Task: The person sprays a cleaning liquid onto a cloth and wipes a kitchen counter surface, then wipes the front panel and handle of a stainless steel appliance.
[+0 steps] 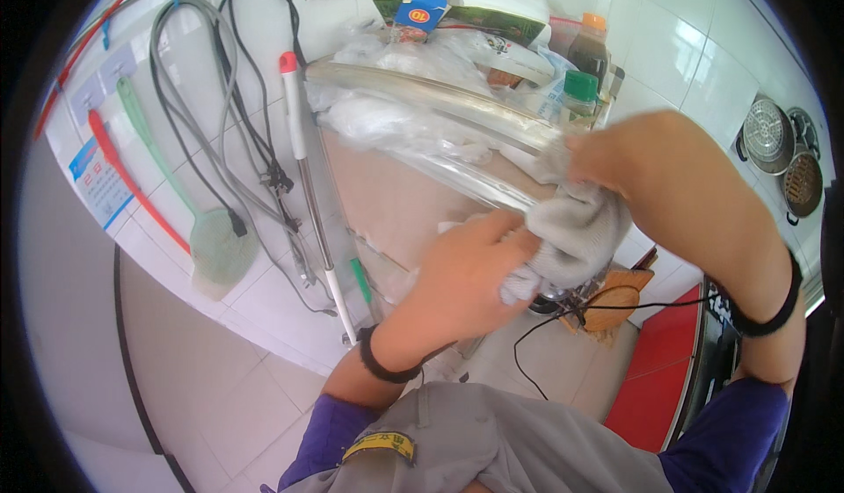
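A light grey cloth [580, 229], bunched and folded, hangs between my two hands. My left hand [478, 275] grips its lower left part, the fingertips hidden in the folds. Higher up, my right hand [610, 153] is closed on the upper end of the cloth, against the right end of a rack's metal edge [435, 100]. Below that edge runs a second metal bar [461, 179], which ends behind the cloth. Clear plastic bags [395, 123] lie bunched between the two bars.
Bottles with a green cap [580, 84] and an orange cap [593, 21] stand close behind my right hand. A blue box [420, 10] sits on the rack top. Looped cables [224, 97] and a green fly swatter [221, 242] hang left. A black cord [633, 306] crosses below my right arm.
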Demonstrator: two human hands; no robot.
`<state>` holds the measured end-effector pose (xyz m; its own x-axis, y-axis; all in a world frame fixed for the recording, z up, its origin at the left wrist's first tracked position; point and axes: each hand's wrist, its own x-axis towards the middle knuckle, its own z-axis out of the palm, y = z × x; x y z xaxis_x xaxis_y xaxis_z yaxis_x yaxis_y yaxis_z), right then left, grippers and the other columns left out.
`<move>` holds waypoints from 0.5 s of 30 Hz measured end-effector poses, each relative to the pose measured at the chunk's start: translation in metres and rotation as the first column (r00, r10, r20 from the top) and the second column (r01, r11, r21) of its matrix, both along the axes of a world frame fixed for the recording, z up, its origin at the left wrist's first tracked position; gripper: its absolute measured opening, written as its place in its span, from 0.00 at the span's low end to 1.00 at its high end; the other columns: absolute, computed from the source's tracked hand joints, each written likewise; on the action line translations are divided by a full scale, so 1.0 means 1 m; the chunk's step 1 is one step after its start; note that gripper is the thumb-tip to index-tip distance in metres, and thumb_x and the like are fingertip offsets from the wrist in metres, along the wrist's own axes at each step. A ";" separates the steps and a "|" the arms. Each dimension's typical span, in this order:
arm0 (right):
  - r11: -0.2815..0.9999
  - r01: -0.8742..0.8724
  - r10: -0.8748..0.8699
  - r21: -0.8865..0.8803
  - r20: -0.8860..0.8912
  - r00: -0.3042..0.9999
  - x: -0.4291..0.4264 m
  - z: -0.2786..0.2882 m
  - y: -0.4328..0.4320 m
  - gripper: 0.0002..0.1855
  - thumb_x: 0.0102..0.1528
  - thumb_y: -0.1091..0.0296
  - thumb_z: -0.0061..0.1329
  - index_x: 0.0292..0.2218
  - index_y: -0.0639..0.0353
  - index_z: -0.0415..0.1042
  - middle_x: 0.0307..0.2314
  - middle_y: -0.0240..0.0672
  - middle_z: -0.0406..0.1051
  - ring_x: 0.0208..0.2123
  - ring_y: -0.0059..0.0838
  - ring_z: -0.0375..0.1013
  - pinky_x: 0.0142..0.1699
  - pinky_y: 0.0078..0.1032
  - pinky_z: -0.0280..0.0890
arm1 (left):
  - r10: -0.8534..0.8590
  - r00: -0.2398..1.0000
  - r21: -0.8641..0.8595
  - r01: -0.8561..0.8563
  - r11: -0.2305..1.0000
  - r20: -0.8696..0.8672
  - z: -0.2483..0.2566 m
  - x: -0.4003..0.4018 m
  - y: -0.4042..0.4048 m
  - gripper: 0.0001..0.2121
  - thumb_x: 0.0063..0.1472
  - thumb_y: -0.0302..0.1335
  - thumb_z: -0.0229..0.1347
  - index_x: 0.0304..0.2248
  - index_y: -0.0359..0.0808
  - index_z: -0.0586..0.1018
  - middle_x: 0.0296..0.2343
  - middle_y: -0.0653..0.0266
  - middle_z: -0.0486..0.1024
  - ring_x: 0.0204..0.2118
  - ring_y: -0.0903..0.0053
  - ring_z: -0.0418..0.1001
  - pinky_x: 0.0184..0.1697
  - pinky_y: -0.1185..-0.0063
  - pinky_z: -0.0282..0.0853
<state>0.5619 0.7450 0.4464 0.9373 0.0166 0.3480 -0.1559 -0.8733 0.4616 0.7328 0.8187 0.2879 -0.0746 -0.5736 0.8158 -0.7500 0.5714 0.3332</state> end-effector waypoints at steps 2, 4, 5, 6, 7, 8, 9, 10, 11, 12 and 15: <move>0.999 -0.040 0.040 0.003 0.053 0.998 -0.006 -0.013 0.004 0.12 0.41 0.80 0.50 0.32 0.60 0.75 0.32 0.41 0.75 0.32 0.44 0.74 0.38 0.33 0.68 | 0.011 0.999 0.007 -0.011 1.000 0.043 0.001 -0.005 0.007 0.20 0.42 0.27 0.61 0.38 0.38 0.73 0.33 0.58 0.71 0.34 0.59 0.72 0.34 0.68 0.68; 0.998 0.032 -0.036 0.062 0.068 0.997 -0.007 -0.014 0.011 0.12 0.41 0.81 0.50 0.32 0.63 0.74 0.31 0.42 0.75 0.33 0.43 0.75 0.37 0.32 0.70 | -0.009 0.997 0.038 0.007 0.999 0.071 0.001 -0.009 0.008 0.20 0.41 0.27 0.61 0.38 0.38 0.73 0.33 0.58 0.71 0.34 0.59 0.72 0.35 0.68 0.68; 0.998 0.010 -0.013 0.056 0.068 0.998 -0.005 -0.013 0.009 0.12 0.41 0.81 0.50 0.32 0.63 0.74 0.31 0.42 0.75 0.33 0.43 0.75 0.37 0.32 0.70 | 0.014 0.997 0.033 -0.016 0.999 0.071 0.002 -0.009 0.011 0.20 0.41 0.27 0.61 0.38 0.38 0.73 0.33 0.58 0.71 0.34 0.59 0.72 0.35 0.68 0.68; 0.996 -0.056 0.048 0.071 0.100 0.994 -0.005 -0.014 0.003 0.11 0.43 0.78 0.48 0.32 0.62 0.73 0.29 0.41 0.74 0.32 0.43 0.74 0.37 0.34 0.69 | 0.020 0.999 0.020 -0.021 1.000 0.039 0.002 -0.011 0.009 0.20 0.42 0.27 0.61 0.38 0.37 0.73 0.32 0.58 0.71 0.34 0.59 0.72 0.36 0.68 0.68; 0.989 -0.124 0.112 0.084 0.134 0.985 -0.005 -0.013 -0.004 0.09 0.45 0.74 0.46 0.32 0.62 0.73 0.27 0.41 0.73 0.31 0.43 0.73 0.37 0.35 0.68 | 0.028 1.000 0.009 -0.028 1.000 0.008 0.002 -0.013 0.007 0.19 0.42 0.27 0.60 0.37 0.37 0.73 0.32 0.58 0.71 0.35 0.59 0.72 0.36 0.68 0.68; 0.994 -0.106 0.103 0.029 0.084 0.991 0.001 -0.008 -0.010 0.11 0.44 0.76 0.48 0.33 0.61 0.74 0.28 0.41 0.74 0.32 0.43 0.74 0.38 0.34 0.68 | 0.029 1.000 0.002 -0.029 1.000 0.012 0.003 -0.011 0.005 0.19 0.42 0.27 0.60 0.37 0.37 0.73 0.32 0.58 0.71 0.35 0.59 0.72 0.36 0.68 0.68; 0.995 -0.103 0.104 -0.016 0.036 0.994 0.018 -0.003 -0.017 0.13 0.43 0.77 0.49 0.35 0.61 0.75 0.29 0.42 0.75 0.32 0.44 0.74 0.38 0.32 0.69 | 0.120 0.992 -0.055 -0.123 0.991 -0.049 0.003 -0.003 0.007 0.19 0.43 0.26 0.60 0.38 0.36 0.73 0.32 0.57 0.72 0.35 0.58 0.72 0.36 0.68 0.68; 0.990 -0.136 0.137 -0.036 0.025 0.990 0.041 0.000 -0.027 0.13 0.44 0.76 0.50 0.36 0.60 0.75 0.28 0.41 0.75 0.32 0.44 0.74 0.39 0.32 0.69 | 0.202 0.973 -0.106 -0.214 0.971 -0.112 0.003 0.004 0.009 0.19 0.44 0.26 0.60 0.39 0.36 0.73 0.32 0.56 0.72 0.35 0.58 0.72 0.37 0.68 0.68; 0.985 -0.161 0.162 -0.058 0.015 0.987 0.062 0.000 -0.030 0.14 0.45 0.74 0.50 0.36 0.59 0.75 0.27 0.41 0.75 0.31 0.44 0.74 0.39 0.32 0.69 | 0.204 0.974 -0.104 -0.214 0.971 -0.102 0.001 0.013 0.010 0.19 0.44 0.26 0.60 0.39 0.36 0.73 0.32 0.56 0.72 0.35 0.58 0.72 0.37 0.68 0.68; 0.986 -0.154 0.156 -0.058 0.024 0.987 0.073 0.001 -0.024 0.14 0.45 0.74 0.50 0.36 0.59 0.75 0.27 0.41 0.75 0.31 0.44 0.74 0.39 0.32 0.69 | 0.229 0.943 -0.056 -0.249 0.967 -0.242 -0.002 0.023 0.008 0.19 0.44 0.26 0.60 0.39 0.35 0.73 0.33 0.55 0.72 0.35 0.57 0.72 0.37 0.69 0.69; 0.995 -0.098 0.100 -0.031 0.052 0.994 0.067 0.000 -0.041 0.15 0.43 0.75 0.51 0.36 0.58 0.75 0.29 0.42 0.74 0.34 0.43 0.73 0.39 0.34 0.68 | 0.260 0.931 -0.102 -0.294 0.950 -0.254 -0.004 0.027 -0.006 0.21 0.44 0.26 0.60 0.41 0.35 0.73 0.36 0.54 0.73 0.35 0.57 0.73 0.36 0.70 0.70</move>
<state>0.6292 0.7039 0.4463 0.9108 0.1191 0.3954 -0.0942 -0.8724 0.4797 0.7597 0.8131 0.2844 0.2745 -0.4260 0.8621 -0.7946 0.4044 0.4528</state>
